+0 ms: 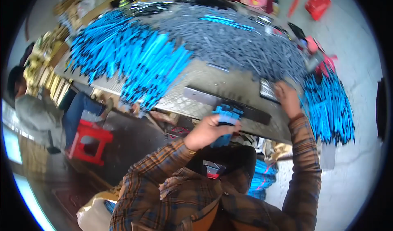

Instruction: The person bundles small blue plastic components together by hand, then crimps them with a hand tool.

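My left hand (209, 129) is closed round a small bundle of blue strips (227, 113) at the table's front edge. The bundle's dark ends point up beside a long grey metal bar (197, 96) with upright pegs behind it. On the right, my right hand (287, 96) rests by a shiny, dark-edged tray or packet (267, 90). Its fingers are bent and blurred; whether they hold anything is hidden. A large heap of grey strips (229, 38) spreads over the table beyond both hands.
Blue strips with black ends (135, 55) overhang the table's left side; another blue pile (329, 104) hangs at the right. A person (41, 112) sits at left by a red stool (90, 143). Other people are across the table. A red container (317, 5) stands on the far floor.
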`<action>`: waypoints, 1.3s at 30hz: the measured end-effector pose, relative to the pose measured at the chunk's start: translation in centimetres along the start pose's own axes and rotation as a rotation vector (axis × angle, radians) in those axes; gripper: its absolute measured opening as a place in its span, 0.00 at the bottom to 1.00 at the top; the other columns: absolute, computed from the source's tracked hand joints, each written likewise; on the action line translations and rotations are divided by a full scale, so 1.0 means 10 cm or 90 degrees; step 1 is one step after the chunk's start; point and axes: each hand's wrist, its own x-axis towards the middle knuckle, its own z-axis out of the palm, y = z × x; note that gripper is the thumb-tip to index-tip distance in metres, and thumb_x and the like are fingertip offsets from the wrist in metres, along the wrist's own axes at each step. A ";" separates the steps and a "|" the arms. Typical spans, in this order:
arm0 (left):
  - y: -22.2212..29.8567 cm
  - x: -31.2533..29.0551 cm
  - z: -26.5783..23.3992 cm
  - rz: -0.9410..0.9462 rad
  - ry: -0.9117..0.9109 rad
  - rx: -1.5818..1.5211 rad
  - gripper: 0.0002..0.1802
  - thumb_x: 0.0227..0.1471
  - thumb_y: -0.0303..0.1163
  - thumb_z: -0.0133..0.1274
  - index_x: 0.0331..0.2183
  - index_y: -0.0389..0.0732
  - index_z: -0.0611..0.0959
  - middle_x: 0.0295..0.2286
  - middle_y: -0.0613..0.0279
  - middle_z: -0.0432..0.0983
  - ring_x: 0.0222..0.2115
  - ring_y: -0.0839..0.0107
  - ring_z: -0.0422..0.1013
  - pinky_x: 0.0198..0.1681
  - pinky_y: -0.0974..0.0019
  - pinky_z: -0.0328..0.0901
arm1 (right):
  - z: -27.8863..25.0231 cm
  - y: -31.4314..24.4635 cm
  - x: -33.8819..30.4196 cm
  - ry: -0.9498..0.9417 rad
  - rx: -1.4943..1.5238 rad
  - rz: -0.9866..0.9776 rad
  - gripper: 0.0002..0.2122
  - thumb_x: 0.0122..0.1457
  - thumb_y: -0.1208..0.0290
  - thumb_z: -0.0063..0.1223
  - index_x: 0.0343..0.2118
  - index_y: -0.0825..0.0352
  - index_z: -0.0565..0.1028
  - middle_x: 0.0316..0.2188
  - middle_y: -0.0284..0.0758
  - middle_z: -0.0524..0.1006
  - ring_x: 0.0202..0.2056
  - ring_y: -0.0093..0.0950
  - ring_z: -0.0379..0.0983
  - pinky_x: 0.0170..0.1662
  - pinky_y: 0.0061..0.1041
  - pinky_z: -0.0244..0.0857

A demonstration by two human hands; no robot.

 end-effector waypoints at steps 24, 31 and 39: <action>-0.09 0.02 0.12 -0.037 0.110 -0.036 0.11 0.49 0.23 0.51 0.38 0.36 0.77 0.33 0.52 0.77 0.36 0.64 0.74 0.42 0.64 0.67 | -0.23 -1.23 -0.74 0.063 0.283 -0.211 0.05 0.53 0.71 0.49 0.31 0.63 0.74 0.22 0.39 0.72 0.24 0.40 0.70 0.25 0.33 0.61; -0.10 0.02 0.12 -0.026 0.099 -0.023 0.10 0.49 0.22 0.50 0.38 0.36 0.78 0.33 0.53 0.77 0.36 0.63 0.74 0.42 0.63 0.68 | -0.23 -1.23 -0.74 0.061 0.289 -0.212 0.06 0.53 0.70 0.49 0.31 0.65 0.73 0.22 0.40 0.73 0.24 0.40 0.70 0.26 0.33 0.62; -0.10 0.03 0.12 -0.021 0.083 -0.012 0.10 0.49 0.21 0.50 0.37 0.35 0.78 0.33 0.53 0.77 0.36 0.63 0.74 0.42 0.63 0.68 | -0.18 -1.15 -0.67 -0.082 0.490 -0.100 0.05 0.53 0.74 0.52 0.30 0.68 0.72 0.21 0.36 0.72 0.21 0.26 0.67 0.26 0.22 0.61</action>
